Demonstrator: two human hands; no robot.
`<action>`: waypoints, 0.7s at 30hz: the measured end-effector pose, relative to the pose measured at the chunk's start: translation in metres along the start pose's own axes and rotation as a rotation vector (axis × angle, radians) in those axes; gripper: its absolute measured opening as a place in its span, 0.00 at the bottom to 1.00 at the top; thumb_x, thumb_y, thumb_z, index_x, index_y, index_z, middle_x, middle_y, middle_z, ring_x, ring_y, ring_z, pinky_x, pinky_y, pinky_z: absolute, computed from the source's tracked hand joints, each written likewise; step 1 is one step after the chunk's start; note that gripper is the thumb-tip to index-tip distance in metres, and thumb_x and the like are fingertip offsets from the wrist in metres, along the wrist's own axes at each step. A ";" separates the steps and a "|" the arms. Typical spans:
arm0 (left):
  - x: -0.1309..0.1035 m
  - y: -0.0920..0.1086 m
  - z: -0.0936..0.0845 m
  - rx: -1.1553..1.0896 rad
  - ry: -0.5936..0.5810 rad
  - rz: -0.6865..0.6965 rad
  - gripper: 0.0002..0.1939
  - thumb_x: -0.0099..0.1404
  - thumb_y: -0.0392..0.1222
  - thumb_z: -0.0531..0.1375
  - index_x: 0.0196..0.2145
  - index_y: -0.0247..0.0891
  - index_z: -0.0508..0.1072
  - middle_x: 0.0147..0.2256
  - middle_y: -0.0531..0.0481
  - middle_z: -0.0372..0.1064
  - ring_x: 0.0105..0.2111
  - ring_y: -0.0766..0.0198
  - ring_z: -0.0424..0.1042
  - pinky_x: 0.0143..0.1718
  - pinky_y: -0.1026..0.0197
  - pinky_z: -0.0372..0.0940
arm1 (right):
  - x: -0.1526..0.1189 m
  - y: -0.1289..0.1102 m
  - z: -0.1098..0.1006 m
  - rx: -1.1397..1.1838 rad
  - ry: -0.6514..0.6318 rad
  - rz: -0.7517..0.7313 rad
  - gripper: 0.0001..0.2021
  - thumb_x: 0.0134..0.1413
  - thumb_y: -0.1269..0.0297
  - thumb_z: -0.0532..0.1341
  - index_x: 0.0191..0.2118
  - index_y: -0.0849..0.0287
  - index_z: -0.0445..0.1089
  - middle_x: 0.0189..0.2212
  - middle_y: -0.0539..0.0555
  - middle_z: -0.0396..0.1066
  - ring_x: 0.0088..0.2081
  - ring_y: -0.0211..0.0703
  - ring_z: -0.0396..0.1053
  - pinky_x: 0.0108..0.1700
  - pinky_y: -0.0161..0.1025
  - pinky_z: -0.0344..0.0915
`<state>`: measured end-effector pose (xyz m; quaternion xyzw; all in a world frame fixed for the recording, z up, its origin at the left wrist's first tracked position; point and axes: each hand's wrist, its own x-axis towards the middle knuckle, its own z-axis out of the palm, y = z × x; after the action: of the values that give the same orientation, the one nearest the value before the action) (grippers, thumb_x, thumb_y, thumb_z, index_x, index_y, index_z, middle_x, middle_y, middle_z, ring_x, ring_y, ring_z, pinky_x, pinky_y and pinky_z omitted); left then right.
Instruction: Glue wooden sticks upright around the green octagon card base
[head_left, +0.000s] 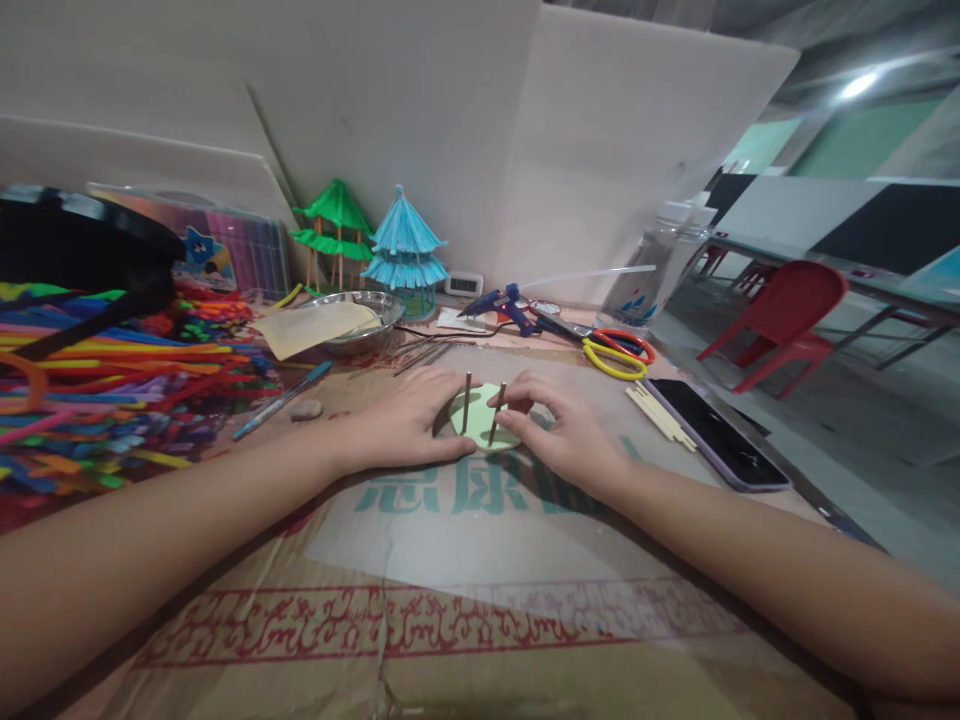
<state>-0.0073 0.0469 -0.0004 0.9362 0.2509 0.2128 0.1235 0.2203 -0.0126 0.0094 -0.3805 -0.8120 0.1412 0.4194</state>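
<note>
A pale green disc (485,398) lies on the covered tabletop, with two thin brown sticks standing up from it. Around its left edge my left hand (409,415) keeps hold, thumb in front and fingers behind, close to the left stick (466,403). On the other side, my right hand (566,430) pinches the right stick (494,425) between thumb and forefinger. This stick leans slightly, and its foot is at the disc's surface. Beneath the disc is a translucent sheet (420,545) over brown paper with green characters and a red border.
Green (337,225) and blue (405,245) model pavilions stand behind, near a metal bowl (382,315) and glue gun (506,305). Scissors (619,352), pale sticks (660,415) and a phone (716,430) lie right. Colourful pipe cleaners (112,390) and a pen (281,400) are left.
</note>
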 end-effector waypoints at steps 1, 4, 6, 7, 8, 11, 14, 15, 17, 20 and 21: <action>0.000 -0.001 0.000 -0.002 0.002 0.006 0.27 0.64 0.56 0.62 0.55 0.40 0.67 0.51 0.41 0.70 0.52 0.47 0.68 0.54 0.45 0.62 | 0.000 0.000 0.000 0.000 -0.002 -0.006 0.04 0.63 0.66 0.61 0.36 0.57 0.72 0.32 0.52 0.71 0.35 0.42 0.69 0.40 0.41 0.66; 0.000 -0.001 0.001 -0.006 0.001 0.012 0.27 0.64 0.56 0.62 0.55 0.40 0.66 0.51 0.41 0.70 0.53 0.47 0.68 0.54 0.45 0.62 | 0.001 0.001 0.001 0.000 -0.004 -0.020 0.05 0.63 0.67 0.61 0.34 0.57 0.71 0.31 0.52 0.70 0.35 0.43 0.69 0.40 0.41 0.65; 0.000 -0.001 0.001 -0.006 -0.005 0.009 0.26 0.64 0.56 0.62 0.55 0.39 0.66 0.52 0.40 0.69 0.53 0.46 0.67 0.55 0.45 0.62 | 0.001 0.002 0.002 -0.002 -0.013 -0.022 0.05 0.63 0.67 0.62 0.33 0.57 0.71 0.31 0.52 0.70 0.34 0.42 0.69 0.40 0.41 0.65; 0.000 -0.001 0.001 -0.005 -0.008 0.006 0.26 0.64 0.55 0.62 0.54 0.39 0.66 0.52 0.40 0.69 0.53 0.46 0.67 0.54 0.45 0.62 | 0.001 0.002 0.002 -0.004 -0.016 -0.022 0.06 0.63 0.67 0.61 0.33 0.57 0.71 0.30 0.52 0.70 0.34 0.42 0.69 0.40 0.41 0.65; -0.001 0.000 0.001 -0.003 -0.010 0.003 0.26 0.64 0.55 0.62 0.54 0.39 0.67 0.52 0.40 0.69 0.53 0.46 0.67 0.54 0.46 0.62 | 0.001 0.002 0.002 -0.007 -0.020 -0.018 0.06 0.63 0.67 0.61 0.33 0.57 0.70 0.30 0.52 0.70 0.35 0.42 0.69 0.40 0.41 0.65; 0.000 0.001 0.000 0.006 -0.010 -0.009 0.26 0.64 0.56 0.62 0.54 0.39 0.67 0.51 0.41 0.70 0.52 0.47 0.68 0.53 0.47 0.62 | 0.002 0.002 0.002 -0.016 -0.030 0.005 0.07 0.63 0.67 0.61 0.32 0.57 0.69 0.30 0.52 0.69 0.35 0.42 0.68 0.40 0.41 0.65; 0.000 0.001 0.000 0.012 -0.005 -0.012 0.26 0.64 0.55 0.62 0.55 0.40 0.67 0.50 0.41 0.70 0.52 0.48 0.68 0.53 0.48 0.63 | 0.002 0.002 0.002 -0.018 -0.039 0.011 0.07 0.63 0.66 0.61 0.32 0.57 0.69 0.30 0.52 0.69 0.35 0.43 0.69 0.40 0.41 0.65; 0.000 0.001 0.000 0.012 -0.004 -0.011 0.26 0.64 0.55 0.62 0.54 0.40 0.67 0.49 0.42 0.70 0.51 0.48 0.68 0.52 0.48 0.63 | 0.001 0.002 0.002 -0.016 -0.044 0.009 0.08 0.63 0.65 0.61 0.31 0.57 0.69 0.30 0.52 0.69 0.35 0.43 0.69 0.40 0.41 0.65; 0.000 0.001 -0.001 0.009 -0.006 -0.010 0.25 0.64 0.55 0.62 0.53 0.40 0.68 0.49 0.42 0.70 0.51 0.47 0.68 0.52 0.48 0.63 | 0.000 0.001 0.002 -0.005 -0.033 0.014 0.05 0.63 0.65 0.61 0.34 0.57 0.70 0.31 0.52 0.70 0.35 0.43 0.69 0.41 0.41 0.66; 0.000 0.001 -0.001 0.009 -0.007 -0.016 0.24 0.64 0.56 0.62 0.52 0.40 0.68 0.49 0.41 0.70 0.51 0.47 0.68 0.52 0.46 0.62 | -0.003 -0.002 0.000 0.033 0.025 0.013 0.11 0.63 0.65 0.60 0.50 0.56 0.69 0.34 0.51 0.70 0.36 0.42 0.68 0.42 0.42 0.67; 0.000 0.001 -0.001 0.011 -0.010 -0.018 0.24 0.64 0.55 0.62 0.52 0.39 0.68 0.49 0.41 0.70 0.50 0.47 0.68 0.52 0.46 0.62 | -0.003 -0.003 -0.001 0.045 0.050 -0.002 0.16 0.64 0.65 0.60 0.56 0.55 0.67 0.34 0.51 0.69 0.36 0.42 0.68 0.43 0.42 0.67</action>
<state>-0.0071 0.0459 0.0006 0.9356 0.2597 0.2059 0.1215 0.2205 -0.0173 0.0096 -0.3736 -0.7983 0.1496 0.4481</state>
